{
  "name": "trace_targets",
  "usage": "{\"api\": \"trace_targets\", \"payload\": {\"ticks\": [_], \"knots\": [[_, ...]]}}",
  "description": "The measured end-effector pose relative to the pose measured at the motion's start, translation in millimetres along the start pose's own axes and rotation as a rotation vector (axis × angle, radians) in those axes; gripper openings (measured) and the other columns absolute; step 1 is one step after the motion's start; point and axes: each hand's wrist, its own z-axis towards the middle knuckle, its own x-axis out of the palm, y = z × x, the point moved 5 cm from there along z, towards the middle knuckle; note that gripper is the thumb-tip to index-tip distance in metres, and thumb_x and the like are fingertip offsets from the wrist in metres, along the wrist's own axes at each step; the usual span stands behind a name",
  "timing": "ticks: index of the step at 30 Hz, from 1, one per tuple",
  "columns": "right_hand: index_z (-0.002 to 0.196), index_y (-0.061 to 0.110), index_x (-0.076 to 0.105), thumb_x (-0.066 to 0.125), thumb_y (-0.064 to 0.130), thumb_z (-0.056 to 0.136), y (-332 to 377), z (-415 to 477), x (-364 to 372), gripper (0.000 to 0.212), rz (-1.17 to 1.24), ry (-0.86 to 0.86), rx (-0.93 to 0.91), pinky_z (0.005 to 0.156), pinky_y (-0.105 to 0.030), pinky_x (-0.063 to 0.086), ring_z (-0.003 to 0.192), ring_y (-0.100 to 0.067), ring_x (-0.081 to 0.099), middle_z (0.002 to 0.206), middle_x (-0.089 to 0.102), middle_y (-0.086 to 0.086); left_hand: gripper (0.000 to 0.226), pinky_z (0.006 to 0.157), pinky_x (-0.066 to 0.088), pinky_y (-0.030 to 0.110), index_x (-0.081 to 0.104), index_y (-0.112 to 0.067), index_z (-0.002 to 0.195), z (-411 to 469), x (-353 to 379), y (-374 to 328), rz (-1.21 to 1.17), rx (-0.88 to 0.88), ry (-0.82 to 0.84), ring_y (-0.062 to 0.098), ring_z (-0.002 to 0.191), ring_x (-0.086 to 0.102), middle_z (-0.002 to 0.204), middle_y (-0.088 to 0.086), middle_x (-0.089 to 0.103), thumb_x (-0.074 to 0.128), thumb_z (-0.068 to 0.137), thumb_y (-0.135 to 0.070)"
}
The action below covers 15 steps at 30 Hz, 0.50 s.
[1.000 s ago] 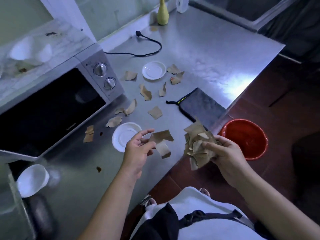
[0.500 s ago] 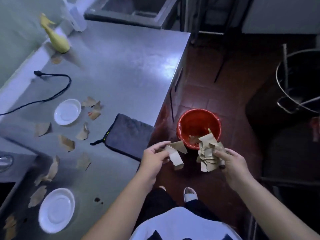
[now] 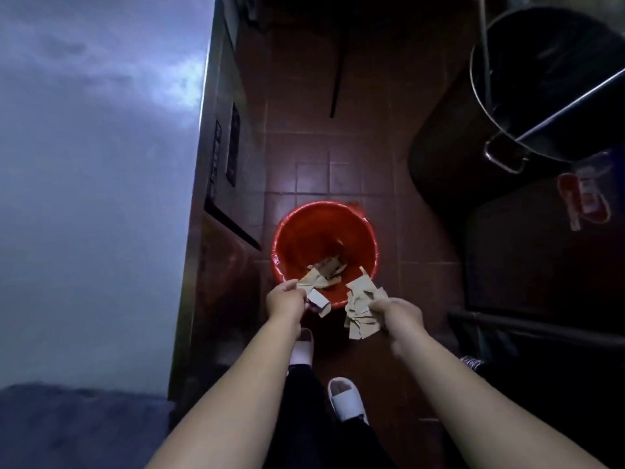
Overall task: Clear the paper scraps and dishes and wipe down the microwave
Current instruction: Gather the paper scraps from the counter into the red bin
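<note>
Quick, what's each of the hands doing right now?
Left hand: holding a few paper scraps near the red bucket.
Right hand: holding a bigger wad of scraps.

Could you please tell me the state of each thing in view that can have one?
Left hand: grips a few scraps above the bin's near rim.
Right hand: grips a wad of scraps at the near rim.
Bin: upright on the floor, open, with loose scraps inside.
Pot: no lid; contents too dark to tell.

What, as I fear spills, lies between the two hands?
Head view: scraps in the left hand, a bundle in the right hand, the red bucket's near rim.
</note>
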Motion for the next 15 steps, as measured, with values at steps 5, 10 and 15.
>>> {"api": "trace_targets", "payload": {"ticks": [5, 10, 15], "knots": [[0.096, -0.001, 0.072, 0.073, -0.003, 0.079, 12, 72, 52, 0.016, 0.007, -0.045, 0.017, 0.08, -0.04, 0.059, 0.08, -0.029, 0.069, 0.09, 0.073, -0.018, 0.047, 0.075, 0.059, 0.03, 0.056, -0.017, 0.136, 65, 32, 1, 0.026, -0.048, 0.054, 0.022, 0.087, 0.067, 0.111, 0.013, 0.067, 0.058, 0.091, -0.001], [0.102, 0.003, 0.066, 0.075, 0.004, 0.083, 12, 106, 86, 0.022, 0.013, 0.005, 0.057, 0.08, -0.042, 0.056, 0.105, -0.03, 0.068, 0.114, 0.069, -0.02, 0.048, 0.077, 0.054, 0.029, 0.046, -0.036, 0.138, 87, 51, 4, 0.09, -0.082, 0.217, 0.013, 0.088, 0.057, 0.11, 0.0, 0.059, 0.056, 0.095, -0.017], [0.087, 0.013, 0.065, 0.069, 0.007, 0.089, 6, 86, 79, 0.008, -0.082, 0.036, 0.069, 0.085, -0.044, 0.059, 0.11, -0.027, 0.066, 0.097, 0.069, -0.009, 0.06, 0.106, 0.046, 0.047, 0.031, -0.03, 0.153, 83, 39, 11, 0.143, -0.072, 0.159, 0.031, 0.124, 0.051, 0.145, 0.009, 0.046, 0.049, 0.096, -0.019]]}}
